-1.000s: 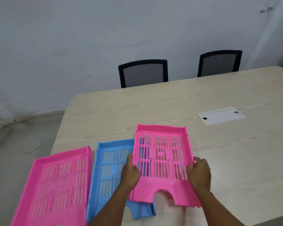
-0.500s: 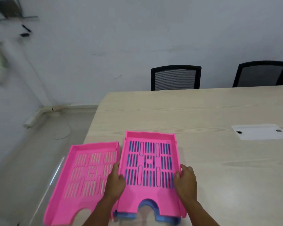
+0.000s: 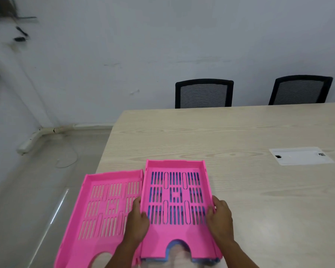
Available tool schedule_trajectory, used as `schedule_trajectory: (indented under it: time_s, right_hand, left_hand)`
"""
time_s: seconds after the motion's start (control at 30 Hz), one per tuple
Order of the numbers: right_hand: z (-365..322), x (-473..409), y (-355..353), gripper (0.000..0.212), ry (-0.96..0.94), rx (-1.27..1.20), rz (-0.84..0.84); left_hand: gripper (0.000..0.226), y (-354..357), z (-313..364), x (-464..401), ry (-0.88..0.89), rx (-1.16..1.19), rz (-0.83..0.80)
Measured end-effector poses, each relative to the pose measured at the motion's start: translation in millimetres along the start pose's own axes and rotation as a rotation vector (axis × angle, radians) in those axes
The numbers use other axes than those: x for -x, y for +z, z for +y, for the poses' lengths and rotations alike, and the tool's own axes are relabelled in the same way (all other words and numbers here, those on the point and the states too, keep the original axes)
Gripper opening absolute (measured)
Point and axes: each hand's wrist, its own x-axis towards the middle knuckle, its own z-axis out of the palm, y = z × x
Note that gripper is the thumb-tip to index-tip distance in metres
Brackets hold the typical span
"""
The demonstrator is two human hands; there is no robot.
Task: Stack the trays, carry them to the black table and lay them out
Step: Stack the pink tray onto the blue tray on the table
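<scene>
Pale wood-grain worktop (image 3: 240, 132) fills the right of the frame. A pink tray (image 3: 104, 206) lies at lower left, beside a blue tray (image 3: 209, 260) with another pink tray (image 3: 176, 198) stacked on it. White cable plate (image 3: 300, 156) sits at right.

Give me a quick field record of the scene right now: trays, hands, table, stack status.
stacked pair: pink tray sits nested on blue tray, blue showing through the slots and at the near edge
loose tray: second pink tray lies flat just left of the stack
left hand: gripping the stack's left wall
right hand: gripping the stack's right wall
surface: light wood table, not the black one
stack status: two of three visible trays stacked
</scene>
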Motion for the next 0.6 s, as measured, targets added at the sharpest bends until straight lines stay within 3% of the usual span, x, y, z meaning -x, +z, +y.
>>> schedule_trajectory:
  time_s: [0.6]
  right_hand:
    - [8.5,-14.9,-20.4,0.033,-0.061,0.020,-0.005]
  left_hand:
    - [0.059,27.6,-7.3,1.7,0.054,-0.035,0.084]
